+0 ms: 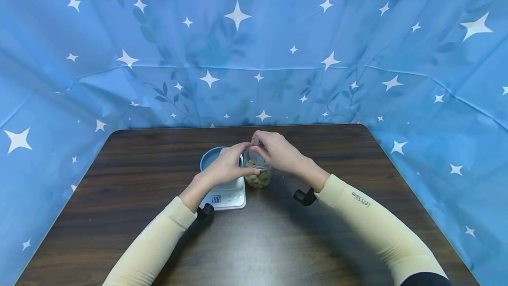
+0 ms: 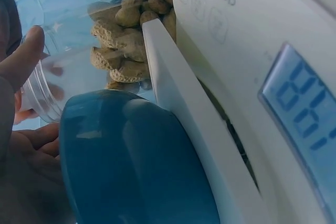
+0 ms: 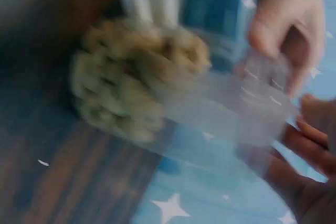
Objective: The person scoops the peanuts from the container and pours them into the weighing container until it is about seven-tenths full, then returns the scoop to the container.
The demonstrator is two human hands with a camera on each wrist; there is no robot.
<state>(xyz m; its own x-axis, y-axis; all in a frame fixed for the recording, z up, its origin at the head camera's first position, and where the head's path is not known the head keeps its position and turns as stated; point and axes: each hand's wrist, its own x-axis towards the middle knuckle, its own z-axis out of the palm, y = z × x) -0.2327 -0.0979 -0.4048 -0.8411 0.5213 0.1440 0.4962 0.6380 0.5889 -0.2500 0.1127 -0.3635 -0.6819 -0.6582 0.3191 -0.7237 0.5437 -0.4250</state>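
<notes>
We have the clear jar (image 1: 258,175) at three o'clock of the scale (image 1: 230,200). Our left hand (image 1: 225,166) grips its rim, thumb near six o'clock; our right hand (image 1: 281,152) seems to pinch a clear lid (image 1: 257,157) at the mouth. We judge the jar smooth, stiff, bottom-heavy with nuts (image 2: 126,45); we'd best hold below the rim, at nine and three o'clock.

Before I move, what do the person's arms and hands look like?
The left hand and right hand are ungloved. The left sleeve and right sleeve are pale yellow; the right one bears dark lettering. A small black attachment sits at each wrist, and black fabric shows higher on the right arm.
</notes>
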